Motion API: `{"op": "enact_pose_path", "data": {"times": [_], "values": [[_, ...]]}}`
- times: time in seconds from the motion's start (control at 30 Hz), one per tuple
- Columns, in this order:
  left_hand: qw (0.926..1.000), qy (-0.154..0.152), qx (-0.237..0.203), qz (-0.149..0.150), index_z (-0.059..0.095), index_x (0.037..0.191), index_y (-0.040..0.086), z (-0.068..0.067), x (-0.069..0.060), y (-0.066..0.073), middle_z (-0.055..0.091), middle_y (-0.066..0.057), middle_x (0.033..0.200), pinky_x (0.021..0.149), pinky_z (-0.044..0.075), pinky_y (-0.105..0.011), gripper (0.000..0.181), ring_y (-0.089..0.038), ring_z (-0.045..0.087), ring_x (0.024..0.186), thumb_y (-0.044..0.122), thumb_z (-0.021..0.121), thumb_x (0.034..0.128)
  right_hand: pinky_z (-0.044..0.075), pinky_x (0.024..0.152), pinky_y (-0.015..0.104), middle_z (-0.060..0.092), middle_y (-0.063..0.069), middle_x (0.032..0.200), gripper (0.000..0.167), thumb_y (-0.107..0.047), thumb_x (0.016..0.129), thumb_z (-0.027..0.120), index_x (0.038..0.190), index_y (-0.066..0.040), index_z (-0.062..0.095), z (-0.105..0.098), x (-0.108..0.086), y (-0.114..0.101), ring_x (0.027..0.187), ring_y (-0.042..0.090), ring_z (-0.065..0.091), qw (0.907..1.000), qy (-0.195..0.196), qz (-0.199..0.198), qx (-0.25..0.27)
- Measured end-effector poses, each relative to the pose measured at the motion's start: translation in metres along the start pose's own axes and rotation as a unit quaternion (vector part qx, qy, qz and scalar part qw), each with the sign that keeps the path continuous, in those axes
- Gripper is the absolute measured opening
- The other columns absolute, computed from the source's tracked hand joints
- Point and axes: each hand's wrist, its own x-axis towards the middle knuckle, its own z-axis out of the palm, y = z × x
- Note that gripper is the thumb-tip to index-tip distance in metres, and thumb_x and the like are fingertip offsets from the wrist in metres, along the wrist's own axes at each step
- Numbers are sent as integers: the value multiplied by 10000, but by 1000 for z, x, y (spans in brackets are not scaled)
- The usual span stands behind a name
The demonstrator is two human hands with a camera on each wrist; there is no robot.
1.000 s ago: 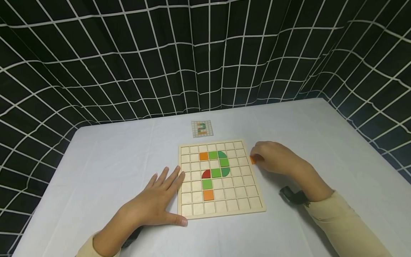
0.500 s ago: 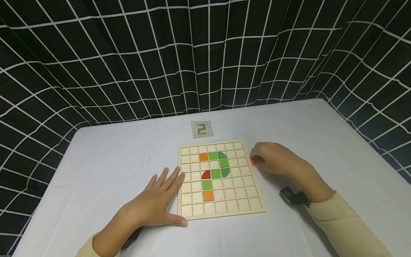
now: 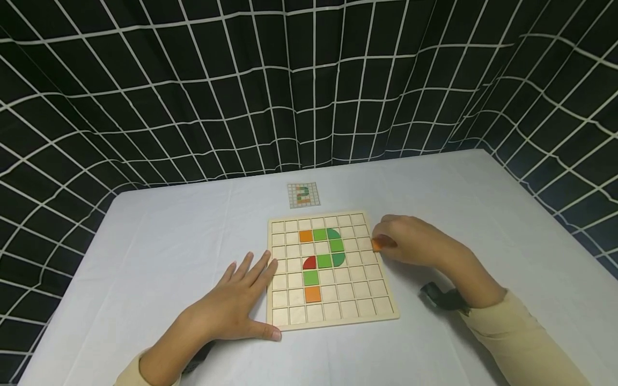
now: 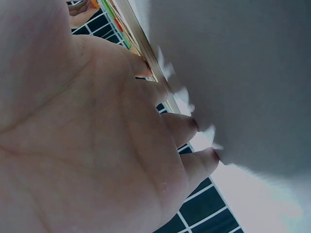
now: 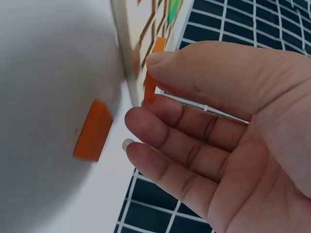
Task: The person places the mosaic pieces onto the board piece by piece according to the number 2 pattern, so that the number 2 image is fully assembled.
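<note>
A wooden grid board [image 3: 347,305] lies on the table. Set in its squares are orange tiles [image 3: 313,294], green square tiles [image 3: 311,277], dark green rounded tiles [image 3: 339,259] and one red rounded tile [image 3: 310,262]. My left hand [image 3: 229,308] lies with fingers spread at the board's left side, fingertips and thumb touching its edge. At the right edge, my right hand [image 3: 410,239] pinches an orange tile [image 5: 151,87] between thumb and index finger, the other fingers loosely bent. Below that hand, another orange tile [image 5: 93,131] lies on the table in the right wrist view.
Behind the board lies a small pattern card [image 3: 303,195] with a grid and a coloured figure. White cloth covers the table [image 3: 193,230]. A dark curtain with white grid lines [image 3: 314,86] stands along the back and sides.
My right hand has shifted slightly left, bringing the orange tile to the board's right edge. The left hand stays where it was.
</note>
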Motion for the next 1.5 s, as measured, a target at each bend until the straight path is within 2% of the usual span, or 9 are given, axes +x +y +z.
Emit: {"op": "enact_pose_path", "data": {"times": [0.33,0.6,1.0,1.3,1.5], "values": [[10000,24,2,45,193,1613,102,1,0,-1,67,-83,1676,1170,80,-618,1248,-392,16,1511,829,648,706,467,669,289,545,-70,806,174,-3,798,754,877,-147,696,11,3,-27,728,105,481,9982,-89,-584,-54],[10000,26,-3,40,196,1613,102,1,0,-1,69,-85,1675,1168,84,-622,1251,-393,17,1511,835,643,703,482,664,266,558,-87,812,127,-69,828,801,893,-137,717,20,3,-48,719,97,489,9958,-202,-893,-66],[10000,32,-8,35,204,1611,100,0,-1,0,75,-85,1675,1167,87,-623,1251,-395,18,1510,837,643,700,422,610,225,470,-103,742,215,-11,808,747,776,-179,617,25,1,-58,681,87,442,9908,-38,-1338,-201],[10000,40,-33,39,206,1611,101,1,0,-1,79,-83,1675,1168,81,-621,1249,-393,17,1511,833,649,700,457,630,225,506,-112,769,125,-62,829,782,846,-140,686,32,1,-70,695,82,466,9891,-195,-1448,-174],[10000,50,-34,49,198,1612,97,1,-1,-1,75,-88,1675,1163,92,-632,1255,-400,23,1509,853,619,702,456,629,211,513,-129,765,135,-57,826,781,855,-156,695,38,0,-79,693,60,474,9864,-158,-1627,-184]]}}
